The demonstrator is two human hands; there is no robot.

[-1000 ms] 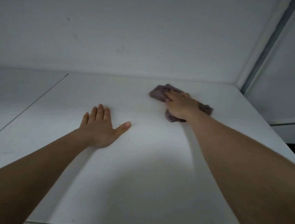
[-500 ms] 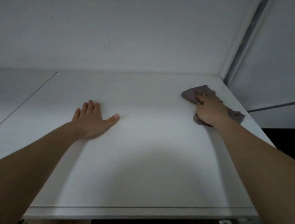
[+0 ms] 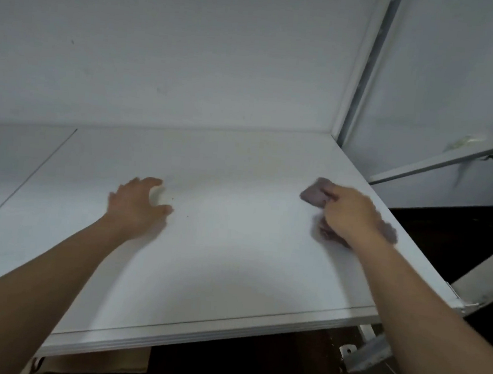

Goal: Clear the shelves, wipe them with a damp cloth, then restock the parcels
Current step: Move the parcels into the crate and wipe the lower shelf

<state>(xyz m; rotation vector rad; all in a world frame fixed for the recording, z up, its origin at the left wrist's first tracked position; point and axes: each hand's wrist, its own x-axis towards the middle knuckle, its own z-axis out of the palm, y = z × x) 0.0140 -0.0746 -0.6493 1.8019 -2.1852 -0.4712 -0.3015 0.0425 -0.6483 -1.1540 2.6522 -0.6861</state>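
right hand clamps crumpled grey-purple damp cloth on flat white shelf board, near its right edge. left hand spread, fingers curled, on the board. risk: a stroke overshooting that edge drops the cloth.

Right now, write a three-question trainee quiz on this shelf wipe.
1. True or false: parcels sit on the white shelf.
2. Which hand presses the purple cloth?
A. left hand
B. right hand
C. neither
3. Fill in: the cloth lies near the shelf's ____ edge.

Key
1. False; the shelf holds only the hands and cloth.
2. B
3. right
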